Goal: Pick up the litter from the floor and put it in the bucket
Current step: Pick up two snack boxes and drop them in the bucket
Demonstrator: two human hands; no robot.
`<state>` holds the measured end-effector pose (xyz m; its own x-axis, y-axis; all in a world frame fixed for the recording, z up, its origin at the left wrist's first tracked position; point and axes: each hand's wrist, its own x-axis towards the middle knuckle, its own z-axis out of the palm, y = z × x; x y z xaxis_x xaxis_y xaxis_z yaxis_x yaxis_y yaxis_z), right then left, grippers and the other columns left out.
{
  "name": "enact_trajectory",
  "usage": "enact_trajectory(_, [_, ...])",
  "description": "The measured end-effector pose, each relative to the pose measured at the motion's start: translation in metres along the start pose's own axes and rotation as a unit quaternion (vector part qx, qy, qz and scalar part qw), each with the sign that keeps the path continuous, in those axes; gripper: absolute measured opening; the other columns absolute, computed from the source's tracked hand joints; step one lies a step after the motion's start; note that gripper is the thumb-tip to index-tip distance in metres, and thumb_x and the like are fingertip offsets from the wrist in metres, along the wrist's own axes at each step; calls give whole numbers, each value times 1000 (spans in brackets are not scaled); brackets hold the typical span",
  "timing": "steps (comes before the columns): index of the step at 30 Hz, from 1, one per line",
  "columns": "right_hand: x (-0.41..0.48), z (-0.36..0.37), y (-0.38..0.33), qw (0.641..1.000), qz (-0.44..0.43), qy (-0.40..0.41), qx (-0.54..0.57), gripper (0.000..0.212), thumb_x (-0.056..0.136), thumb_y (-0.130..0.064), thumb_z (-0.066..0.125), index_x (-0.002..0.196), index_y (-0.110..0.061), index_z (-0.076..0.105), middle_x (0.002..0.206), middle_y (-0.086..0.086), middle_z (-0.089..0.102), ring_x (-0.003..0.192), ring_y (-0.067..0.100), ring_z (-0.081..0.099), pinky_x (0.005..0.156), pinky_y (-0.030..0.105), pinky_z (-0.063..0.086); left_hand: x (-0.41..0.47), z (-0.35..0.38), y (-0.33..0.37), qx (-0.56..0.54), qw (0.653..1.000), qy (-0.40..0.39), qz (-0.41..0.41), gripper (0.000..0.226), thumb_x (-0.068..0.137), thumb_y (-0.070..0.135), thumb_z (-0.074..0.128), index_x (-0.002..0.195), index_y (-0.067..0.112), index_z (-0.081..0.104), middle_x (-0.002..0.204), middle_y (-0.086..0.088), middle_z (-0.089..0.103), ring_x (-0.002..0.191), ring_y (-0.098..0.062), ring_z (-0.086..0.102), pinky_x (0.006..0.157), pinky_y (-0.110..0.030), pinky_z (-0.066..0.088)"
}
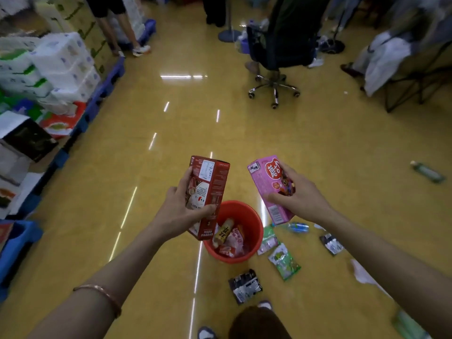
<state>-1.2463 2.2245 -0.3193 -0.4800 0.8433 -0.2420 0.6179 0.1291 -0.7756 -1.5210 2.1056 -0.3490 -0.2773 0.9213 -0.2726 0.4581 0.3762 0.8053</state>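
Left hand grips red box across narrow sides, over 10 o'clock rim of bucket. Right hand holds pink box, at 2 o'clock. Boxes seem light, stiff cardboard, easy to crush. Green packet lies on floor, 4 o'clock.

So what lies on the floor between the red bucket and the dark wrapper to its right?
Head view: a small green and pink packet lies right beside the bucket; from there to the dark wrapper the floor is bare.
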Motion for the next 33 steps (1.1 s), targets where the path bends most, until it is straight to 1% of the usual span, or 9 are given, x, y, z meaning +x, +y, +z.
enact_trajectory(4, [7, -6, 29, 999, 32, 14, 27, 93, 70, -45, 76, 147, -32, 25, 109, -9, 64, 87, 7, 67, 77, 31, 57, 34, 15, -15, -12, 998, -44, -34, 117, 47, 70, 78, 133, 67, -1, 126, -4, 53, 115, -30, 54, 90, -56, 49])
enact_trajectory(8, [31, -9, 37, 997, 44, 40, 54, 77, 77, -35, 74, 142, -31, 33, 98, -23, 61, 85, -1, 63, 73, 22, 51, 54, 17, -24, 10, 997, -42, -66, 125, 41, 70, 80, 130, 70, -8, 126, -8, 52, 111, -32, 57, 90, -55, 50])
enact_trajectory(10, [42, -4, 38, 996, 51, 30, 64, 75, 78, -35, 74, 141, -31, 34, 95, -25, 59, 85, -3, 61, 76, 25, 52, 66, 13, -26, 9, 996, -48, -78, 125, 42, 69, 81, 132, 67, -6, 130, -7, 50, 114, -31, 55, 91, -55, 48])
enact_trajectory(14, [56, 10, 43, 996, 69, 3, 62, 83, 76, -47, 71, 145, -35, 27, 107, -16, 63, 90, 6, 65, 84, 36, 55, 88, 10, -29, 24, 997, -44, -64, 113, 48, 69, 80, 138, 53, 15, 125, -2, 54, 110, -28, 59, 87, -52, 52])
enact_trajectory(19, [66, 21, 50, 993, 104, -1, 56, 85, 77, -55, 67, 146, -37, 21, 116, -13, 63, 94, 10, 66, 86, 40, 55, 114, 17, -17, 161, 985, -62, -30, 115, 50, 78, 61, 144, 43, 6, 130, -5, 46, 118, -28, 47, 100, -55, 40])
enact_trajectory(22, [72, 33, 53, 989, 133, 7, 61, 87, 80, -50, 67, 149, -30, 18, 118, -8, 62, 96, 13, 65, 87, 39, 54, 139, 21, -22, 135, 984, -115, -32, 116, 50, 78, 65, 142, 47, 3, 132, -4, 44, 121, -28, 46, 99, -56, 41])
enact_trajectory(27, [90, 71, 61, 981, 178, 32, 66, 91, 76, -55, 68, 149, -32, 18, 114, -13, 65, 93, 7, 65, 85, 37, 54, 189, 27, -48, 87, 971, -221, -33, 125, 41, 74, 78, 137, 55, 1, 131, 5, 52, 123, -27, 48, 98, -56, 43])
enact_trajectory(31, [114, 114, 73, 969, 222, 72, 80, 81, 82, -43, 68, 147, -31, 21, 106, -18, 60, 90, 6, 62, 76, 23, 48, 239, 40, -94, 89, 950, -298, -16, 134, 39, 62, 87, 138, 57, -3, 129, 7, 54, 121, -29, 50, 96, -57, 44])
enact_trajectory(33, [124, 140, 84, 961, 246, 80, 95, 83, 84, -40, 66, 149, -28, 17, 110, -14, 59, 90, 7, 59, 80, 23, 46, 261, 51, -123, 78, 943, -323, -14, 133, 39, 55, 91, 138, 58, 1, 125, 8, 57, 118, -31, 53, 93, -57, 46])
